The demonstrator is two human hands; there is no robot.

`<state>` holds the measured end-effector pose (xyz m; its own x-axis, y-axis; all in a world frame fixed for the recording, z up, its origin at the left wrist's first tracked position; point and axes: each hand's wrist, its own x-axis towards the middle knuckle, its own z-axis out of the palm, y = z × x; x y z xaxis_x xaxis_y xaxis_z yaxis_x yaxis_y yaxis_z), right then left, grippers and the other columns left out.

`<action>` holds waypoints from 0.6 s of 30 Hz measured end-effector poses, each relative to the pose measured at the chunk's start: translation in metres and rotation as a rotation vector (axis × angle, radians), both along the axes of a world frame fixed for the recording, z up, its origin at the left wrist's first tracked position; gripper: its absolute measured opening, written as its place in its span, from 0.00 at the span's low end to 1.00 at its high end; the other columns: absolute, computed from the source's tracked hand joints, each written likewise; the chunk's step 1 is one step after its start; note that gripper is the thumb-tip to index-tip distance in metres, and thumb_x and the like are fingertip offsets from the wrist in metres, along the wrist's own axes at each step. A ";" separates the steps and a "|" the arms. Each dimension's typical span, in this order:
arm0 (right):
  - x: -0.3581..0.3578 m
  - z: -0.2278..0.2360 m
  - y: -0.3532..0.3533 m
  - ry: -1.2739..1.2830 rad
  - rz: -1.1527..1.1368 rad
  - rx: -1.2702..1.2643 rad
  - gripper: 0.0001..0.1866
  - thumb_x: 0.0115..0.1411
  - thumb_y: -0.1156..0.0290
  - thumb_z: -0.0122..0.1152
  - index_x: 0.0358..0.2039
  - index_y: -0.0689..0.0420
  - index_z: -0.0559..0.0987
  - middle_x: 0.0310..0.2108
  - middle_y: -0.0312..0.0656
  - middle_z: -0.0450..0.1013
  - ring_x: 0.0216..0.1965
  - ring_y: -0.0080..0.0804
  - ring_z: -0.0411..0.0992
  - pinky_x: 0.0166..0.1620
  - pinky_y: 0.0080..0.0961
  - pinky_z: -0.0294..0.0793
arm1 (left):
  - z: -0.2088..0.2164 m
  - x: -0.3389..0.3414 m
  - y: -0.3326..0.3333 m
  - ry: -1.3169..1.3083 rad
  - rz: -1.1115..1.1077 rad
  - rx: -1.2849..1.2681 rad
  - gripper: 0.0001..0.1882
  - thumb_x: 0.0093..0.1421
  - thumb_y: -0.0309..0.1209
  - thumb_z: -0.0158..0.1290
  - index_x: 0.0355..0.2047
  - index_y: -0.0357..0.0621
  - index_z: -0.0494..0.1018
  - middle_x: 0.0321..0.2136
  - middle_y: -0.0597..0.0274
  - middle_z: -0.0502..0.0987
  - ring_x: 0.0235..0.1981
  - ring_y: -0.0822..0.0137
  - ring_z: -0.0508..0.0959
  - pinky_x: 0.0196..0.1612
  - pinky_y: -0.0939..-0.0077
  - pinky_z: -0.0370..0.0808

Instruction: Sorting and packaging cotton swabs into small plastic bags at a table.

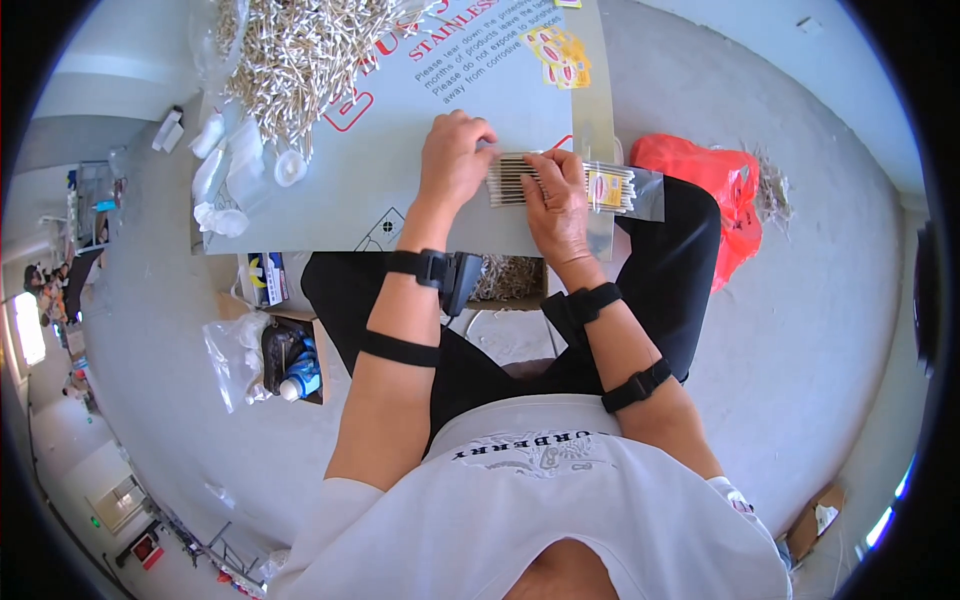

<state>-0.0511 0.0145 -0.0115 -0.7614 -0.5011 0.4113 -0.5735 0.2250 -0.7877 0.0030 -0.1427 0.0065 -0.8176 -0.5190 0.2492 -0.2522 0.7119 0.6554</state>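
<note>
A flat bundle of cotton swabs [508, 190] lies near the front right of the sheet-covered table, the sticks running left to right. My right hand [560, 205] is closed over the bundle, thumb on the near side and fingers across the top. To its right, the swabs rest with a yellow label card [604, 189] at a clear plastic bag [650, 196] that overhangs the table edge. My left hand [455, 160] is beside the bundle's left end, its fingers loosely bent and thumb apart from the forefinger. I see nothing held in it.
A large heap of loose swabs [290, 70] covers the table's far left, with a white tape roll [291, 168] below it. Several yellow cards [560, 55] lie at the far right. A red plastic bag [700, 160] stands right of my knee. Below the table is a box of swabs [510, 280].
</note>
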 end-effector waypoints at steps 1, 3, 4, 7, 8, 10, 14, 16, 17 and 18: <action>0.002 -0.002 0.000 -0.029 -0.004 0.026 0.14 0.49 0.81 0.61 0.39 0.61 0.78 0.38 0.47 0.68 0.39 0.47 0.69 0.42 0.37 0.72 | 0.003 -0.004 -0.003 -0.154 -0.144 -0.158 0.06 0.49 0.23 0.58 0.30 0.43 0.76 0.30 0.57 0.75 0.39 0.54 0.73 0.42 0.61 0.72; 0.002 -0.005 -0.002 -0.001 0.005 0.038 0.14 0.49 0.81 0.61 0.39 0.61 0.78 0.38 0.47 0.68 0.40 0.47 0.69 0.43 0.38 0.72 | 0.003 -0.012 -0.008 -0.157 -0.185 -0.214 0.06 0.49 0.24 0.58 0.29 0.42 0.75 0.29 0.58 0.74 0.38 0.54 0.72 0.42 0.61 0.72; 0.003 -0.005 -0.003 0.026 0.014 0.051 0.15 0.49 0.81 0.61 0.40 0.60 0.78 0.39 0.48 0.68 0.40 0.47 0.69 0.43 0.38 0.72 | 0.001 -0.015 -0.010 -0.161 -0.227 -0.269 0.06 0.50 0.24 0.58 0.28 0.41 0.73 0.28 0.58 0.73 0.37 0.53 0.72 0.41 0.60 0.71; 0.002 -0.004 -0.005 0.082 0.017 0.109 0.16 0.49 0.81 0.61 0.40 0.61 0.77 0.40 0.48 0.67 0.41 0.48 0.68 0.44 0.40 0.71 | -0.003 -0.020 -0.014 -0.147 -0.231 -0.362 0.05 0.52 0.24 0.57 0.27 0.41 0.70 0.30 0.58 0.73 0.38 0.53 0.72 0.41 0.60 0.71; 0.003 -0.004 -0.006 0.082 0.018 0.107 0.16 0.49 0.81 0.61 0.40 0.61 0.77 0.40 0.48 0.67 0.41 0.48 0.68 0.44 0.40 0.71 | -0.003 -0.018 -0.015 -0.147 -0.230 -0.363 0.05 0.52 0.24 0.57 0.27 0.41 0.70 0.30 0.58 0.73 0.38 0.53 0.72 0.41 0.60 0.71; 0.003 -0.006 -0.008 0.076 -0.004 0.047 0.17 0.49 0.82 0.60 0.42 0.61 0.77 0.40 0.48 0.67 0.41 0.48 0.69 0.44 0.39 0.72 | -0.003 -0.013 -0.021 -0.097 -0.105 -0.184 0.02 0.52 0.23 0.55 0.26 0.43 0.72 0.30 0.56 0.74 0.38 0.51 0.72 0.42 0.59 0.71; 0.005 -0.005 -0.006 -0.006 -0.031 -0.021 0.15 0.52 0.82 0.59 0.42 0.62 0.77 0.41 0.49 0.67 0.41 0.47 0.69 0.44 0.37 0.72 | 0.007 0.021 -0.023 -0.052 -0.046 -0.046 0.03 0.53 0.23 0.54 0.26 0.42 0.70 0.29 0.55 0.74 0.37 0.51 0.72 0.40 0.58 0.70; 0.003 -0.004 -0.004 -0.111 -0.054 -0.053 0.14 0.54 0.82 0.59 0.43 0.62 0.77 0.42 0.49 0.67 0.41 0.46 0.70 0.44 0.35 0.72 | 0.021 0.043 -0.022 -0.114 -0.177 0.115 0.04 0.54 0.23 0.54 0.24 0.40 0.70 0.27 0.55 0.73 0.33 0.51 0.72 0.38 0.60 0.70; 0.002 -0.007 -0.004 -0.150 -0.058 -0.085 0.13 0.55 0.81 0.59 0.42 0.62 0.77 0.41 0.49 0.68 0.41 0.46 0.70 0.44 0.35 0.72 | 0.026 0.052 -0.017 -0.114 -0.173 0.108 0.04 0.54 0.23 0.54 0.24 0.40 0.70 0.27 0.55 0.73 0.33 0.51 0.72 0.38 0.60 0.70; 0.002 -0.007 -0.005 -0.151 -0.048 -0.094 0.13 0.55 0.81 0.59 0.42 0.62 0.77 0.41 0.49 0.68 0.41 0.46 0.70 0.44 0.35 0.72 | 0.032 0.065 -0.012 -0.232 -0.324 0.197 0.04 0.54 0.24 0.55 0.24 0.39 0.70 0.26 0.54 0.74 0.32 0.52 0.73 0.37 0.61 0.71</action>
